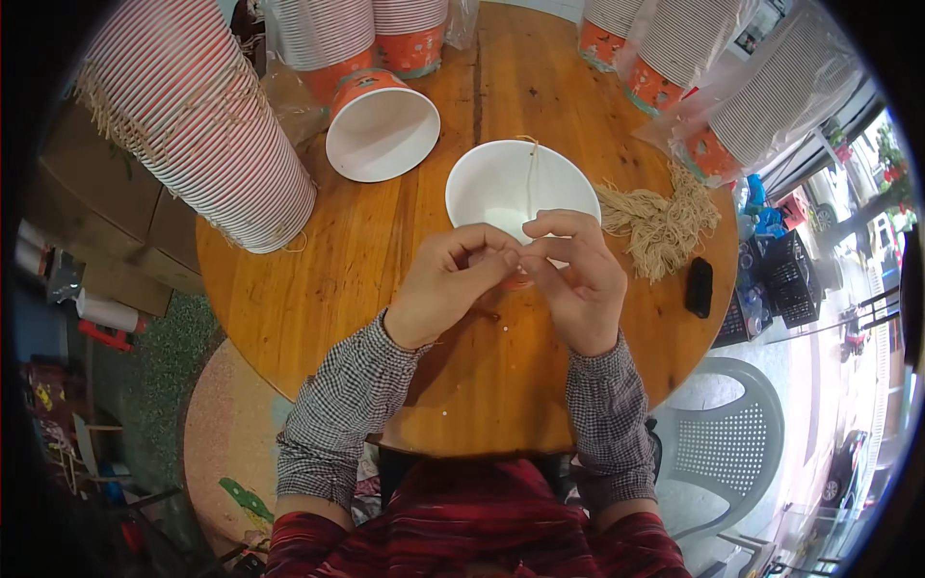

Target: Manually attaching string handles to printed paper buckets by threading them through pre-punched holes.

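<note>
Hands meet over the near rim of a white paper cup [520, 183], seen from the head camera. Left hand [446, 289] and right hand [576, 279] are pressed together fingertip to fingertip, both pinched shut on a thin tan string [529, 178]. That string runs from the pinch straight away from the person, across the open mouth of the cup to its far rim, so its long axis lies near to far, almost dead centre between the two hands. The cup sits just beyond the fingers, mouth up toward the camera, and apart from the string crossing it I see only white inside.

Beyond the left hand and a little to its left, a second cup [382, 123] lies tipped on the wooden table [318, 289], orange outside, white inside, mouth facing the person, holding nothing I can make out. Farther left of that hand a long stack of cups [198, 116] leans over, with loose string hanging on it. More cup stacks [405, 34] stand beyond both hands, and to the far right of the right hand others sit in clear plastic bags [771, 87].

Just right of the right hand a bundle of cut strings [660, 223] lies on the table, its strands fanning toward the person. A small black object [699, 286] lies beside it, near the table edge.
</note>
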`<state>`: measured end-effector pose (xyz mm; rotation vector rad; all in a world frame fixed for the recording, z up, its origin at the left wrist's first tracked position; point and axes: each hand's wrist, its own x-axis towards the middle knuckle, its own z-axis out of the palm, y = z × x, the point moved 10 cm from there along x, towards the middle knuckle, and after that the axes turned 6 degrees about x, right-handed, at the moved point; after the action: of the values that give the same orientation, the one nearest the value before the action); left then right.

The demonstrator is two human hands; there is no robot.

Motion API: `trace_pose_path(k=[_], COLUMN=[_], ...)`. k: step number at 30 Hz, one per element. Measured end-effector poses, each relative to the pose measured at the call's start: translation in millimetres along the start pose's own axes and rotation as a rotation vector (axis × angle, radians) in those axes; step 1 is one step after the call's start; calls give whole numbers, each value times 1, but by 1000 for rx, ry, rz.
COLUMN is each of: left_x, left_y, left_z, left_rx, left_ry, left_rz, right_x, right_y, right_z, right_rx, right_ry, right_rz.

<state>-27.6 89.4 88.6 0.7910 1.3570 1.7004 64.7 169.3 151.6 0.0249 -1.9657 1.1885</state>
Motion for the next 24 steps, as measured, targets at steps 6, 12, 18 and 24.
trace_pose_path(k=[6,12,18,24], left_x=[-1,1,0,-3], left_y=[-3,-6,0,12], left_z=[8,5,2,0], left_rx=[49,-33,-21,154], left_ry=[-26,-15,18,103], left_rz=[57,69,118,336], right_x=[-7,-8,-13,-9], right_y=[14,16,26,15], right_z=[-5,-7,-9,-6], right_rx=[82,17,-10,-138], right_ry=[66,26,53,2], right_rz=[136,107,147,112])
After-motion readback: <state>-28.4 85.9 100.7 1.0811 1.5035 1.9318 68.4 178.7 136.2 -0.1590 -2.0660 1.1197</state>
